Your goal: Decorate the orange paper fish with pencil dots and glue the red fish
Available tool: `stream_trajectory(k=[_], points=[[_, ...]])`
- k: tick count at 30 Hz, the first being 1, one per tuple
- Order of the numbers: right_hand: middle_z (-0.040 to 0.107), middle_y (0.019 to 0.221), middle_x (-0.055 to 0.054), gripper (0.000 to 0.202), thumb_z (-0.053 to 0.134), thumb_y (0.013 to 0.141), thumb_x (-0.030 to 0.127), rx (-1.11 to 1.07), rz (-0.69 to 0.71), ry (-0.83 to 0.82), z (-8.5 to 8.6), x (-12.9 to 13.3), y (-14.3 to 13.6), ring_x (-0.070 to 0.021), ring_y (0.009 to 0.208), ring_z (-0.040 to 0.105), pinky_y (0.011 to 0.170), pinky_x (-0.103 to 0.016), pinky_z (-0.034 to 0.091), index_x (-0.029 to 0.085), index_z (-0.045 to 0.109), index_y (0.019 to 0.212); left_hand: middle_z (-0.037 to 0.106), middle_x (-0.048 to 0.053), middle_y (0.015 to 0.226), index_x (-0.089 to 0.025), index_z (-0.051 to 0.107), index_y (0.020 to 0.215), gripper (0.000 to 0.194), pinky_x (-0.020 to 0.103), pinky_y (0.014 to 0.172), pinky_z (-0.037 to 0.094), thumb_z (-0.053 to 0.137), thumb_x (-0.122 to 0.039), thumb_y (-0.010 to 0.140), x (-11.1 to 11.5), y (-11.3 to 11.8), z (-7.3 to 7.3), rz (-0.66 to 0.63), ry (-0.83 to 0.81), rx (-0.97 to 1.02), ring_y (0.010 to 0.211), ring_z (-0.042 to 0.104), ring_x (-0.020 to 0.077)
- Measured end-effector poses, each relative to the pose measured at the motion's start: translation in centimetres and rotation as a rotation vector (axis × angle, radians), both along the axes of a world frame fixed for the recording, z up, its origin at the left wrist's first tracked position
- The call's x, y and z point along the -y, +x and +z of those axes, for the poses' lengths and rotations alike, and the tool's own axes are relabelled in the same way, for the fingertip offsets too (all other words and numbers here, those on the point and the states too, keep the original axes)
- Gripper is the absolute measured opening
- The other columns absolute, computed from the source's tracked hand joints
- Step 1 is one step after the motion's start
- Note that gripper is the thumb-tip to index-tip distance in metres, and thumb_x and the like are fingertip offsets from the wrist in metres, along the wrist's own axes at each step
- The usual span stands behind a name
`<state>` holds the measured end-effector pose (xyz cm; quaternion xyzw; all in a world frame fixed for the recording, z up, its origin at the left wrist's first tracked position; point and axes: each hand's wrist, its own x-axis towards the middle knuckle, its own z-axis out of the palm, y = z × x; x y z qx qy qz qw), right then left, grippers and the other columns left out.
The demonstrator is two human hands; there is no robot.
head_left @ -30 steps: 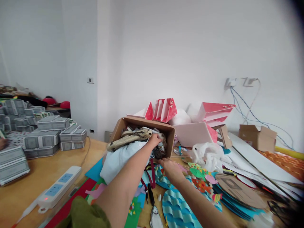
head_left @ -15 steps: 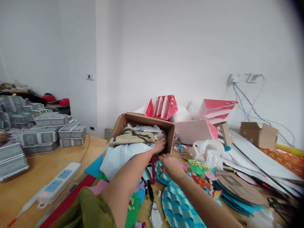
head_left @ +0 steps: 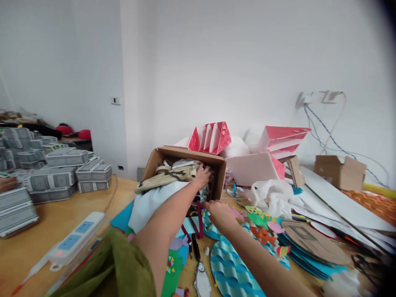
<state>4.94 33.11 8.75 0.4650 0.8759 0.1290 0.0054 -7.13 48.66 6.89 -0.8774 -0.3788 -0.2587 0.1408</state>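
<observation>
A cardboard box (head_left: 219,183) lies with its opening facing me, stuffed with cloth and other items. Inside its right part is my left hand (head_left: 202,176), its fingers apart against the end of a beige cloth item (head_left: 168,178) with a dark cord. Pale blue cloth (head_left: 151,204) spills over the front left of the box. My right hand (head_left: 221,213) is closed at the box's front right edge, fingertips partly hidden. A dark red strap (head_left: 199,220) hangs out between my hands. What lies under my left palm is hidden.
Blue wavy paper discs (head_left: 232,268), paper fish (head_left: 262,235) and cardboard rounds (head_left: 312,241) cover the right side. A power strip (head_left: 77,237) and grey bundled stacks (head_left: 52,179) stand left. Behind are pink folded stands (head_left: 216,138) and a white plastic bag (head_left: 270,198). Another person's hand (head_left: 8,184) shows far left.
My left hand has moved up and slightly left inside the box, and the beige cloth item has shifted left. My right hand stays at the box edge.
</observation>
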Motion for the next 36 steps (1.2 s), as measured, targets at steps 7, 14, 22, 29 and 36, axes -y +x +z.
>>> stream_trajectory(k=[7,14,22,29,36], points=[[0.067,0.091,-0.01,0.032,0.039,0.08,0.004,-0.003,0.0,0.001,0.2,0.1,-0.1,-0.0216,0.086,0.063,0.064,-0.025,0.046,0.018,0.06,0.099,0.05,0.008,0.117,-0.017,0.054,0.107,0.021,0.046,0.089,0.039,0.05,-0.026,0.088,0.8,-1.9,2.1,0.092,0.054,-0.27,0.105,0.049,0.0231],[0.066,0.091,-0.011,0.028,0.042,0.08,0.007,0.003,-0.007,-0.006,-0.3,-0.2,0.1,-0.0222,0.086,0.063,0.063,-0.025,0.045,0.017,0.06,0.1,0.054,0.007,0.11,-0.016,0.056,0.102,0.018,0.041,0.086,0.042,0.049,-0.027,0.089,1.2,-1.8,0.5,-0.024,-0.029,-0.481,0.097,0.053,0.0197],[0.066,0.09,-0.009,0.032,0.039,0.08,0.004,-0.001,0.007,0.0,-0.7,0.0,0.1,-0.0201,0.086,0.062,0.065,-0.024,0.044,0.019,0.059,0.101,0.055,0.007,0.106,-0.016,0.056,0.1,0.021,0.039,0.08,0.045,0.05,-0.031,0.088,1.8,-1.8,-0.8,0.01,-0.068,-0.526,0.093,0.054,0.0194],[0.066,0.089,-0.009,0.033,0.04,0.078,0.002,-0.003,0.019,-0.002,-1.0,-0.1,0.1,-0.0204,0.086,0.062,0.065,-0.024,0.044,0.018,0.06,0.1,0.054,0.007,0.109,-0.017,0.055,0.103,0.018,0.038,0.08,0.046,0.048,-0.026,0.089,2.0,-2.8,-1.2,-0.015,-0.034,-0.469,0.094,0.054,0.0188],[0.066,0.088,-0.009,0.034,0.04,0.078,0.002,-0.002,0.006,-0.004,-0.6,0.1,0.0,-0.0218,0.085,0.063,0.063,-0.025,0.045,0.018,0.059,0.101,0.054,0.008,0.11,-0.016,0.056,0.103,0.018,0.041,0.084,0.043,0.05,-0.026,0.089,1.1,-3.2,-1.8,-0.042,0.026,-0.387,0.098,0.053,0.0202]])
